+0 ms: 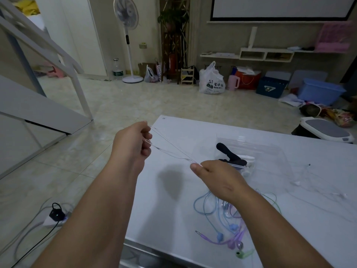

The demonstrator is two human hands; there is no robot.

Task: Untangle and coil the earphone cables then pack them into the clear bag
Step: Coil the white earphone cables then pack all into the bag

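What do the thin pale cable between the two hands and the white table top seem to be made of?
Thin pale cable: probably soft, translucent plastic or rubber sheathing; the surface behind shows through it. White table top: smooth, slightly glossy, with faint grey veins; polished stone or a laminate imitating it, I cannot tell which.

The pale cable [173,146] from the left hand [133,142] to the right hand [216,176] is so thin it nearly vanishes, can't count the strands. The right hand hides its own fingertips and the near side of the clear bag [270,149], and its wrist covers part of the coloured tangle [220,236]. Both forearms run off the near edge. Far right, another white cable [318,192] is just a faint smear.
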